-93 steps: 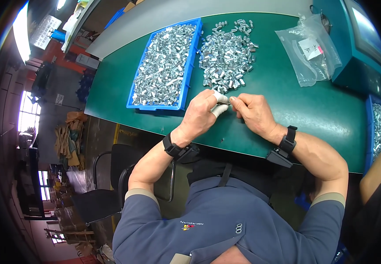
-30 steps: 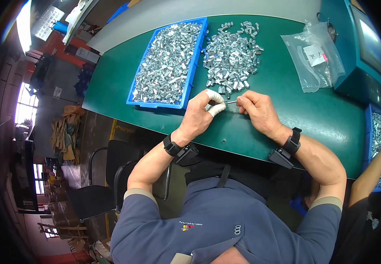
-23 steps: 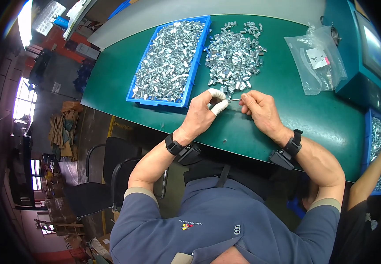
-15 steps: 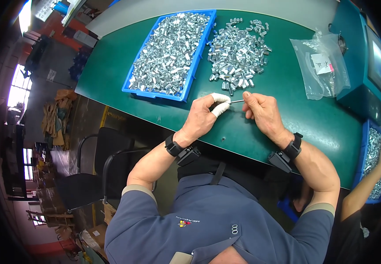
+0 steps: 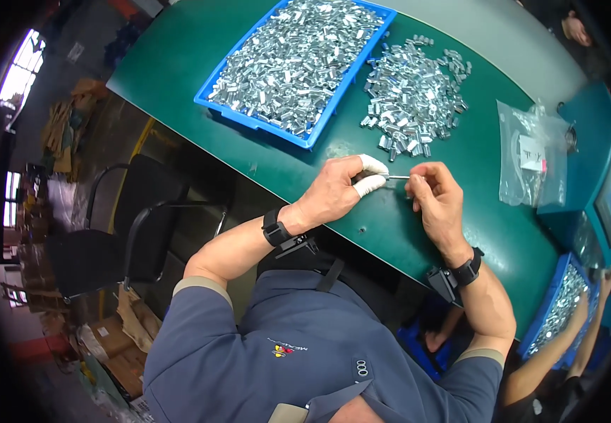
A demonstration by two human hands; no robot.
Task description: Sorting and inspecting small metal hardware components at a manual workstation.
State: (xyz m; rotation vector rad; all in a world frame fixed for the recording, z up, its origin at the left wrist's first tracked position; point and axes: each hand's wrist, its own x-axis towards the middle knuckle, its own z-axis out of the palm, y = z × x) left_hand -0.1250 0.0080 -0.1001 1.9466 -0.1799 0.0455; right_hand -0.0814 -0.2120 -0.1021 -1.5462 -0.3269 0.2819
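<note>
My left hand (image 5: 335, 189), with white covers on the thumb and forefinger, pinches a small silver metal piece mostly hidden by the fingertips. A thin metal rod (image 5: 398, 177) runs from that pinch toward my right hand (image 5: 435, 194). The thumb and forefinger of my right hand close on the rod's other end. Just beyond both hands, a loose pile of short silver metal sleeves (image 5: 413, 99) lies on the green table (image 5: 305, 180). A blue tray (image 5: 267, 127) filled with similar pieces stands left of the pile.
On the right lie a clear plastic bag (image 5: 513, 176) with a label and a teal machine with a screen (image 5: 610, 196). Another person's arms (image 5: 556, 345) reach into a second blue tray (image 5: 531, 345). A black chair (image 5: 147, 204) stands at the left.
The whole view has turned and shifted, so the table and trays sit differently. My hands keep their pinch around the rod. A second arm of the other person has come into view.
</note>
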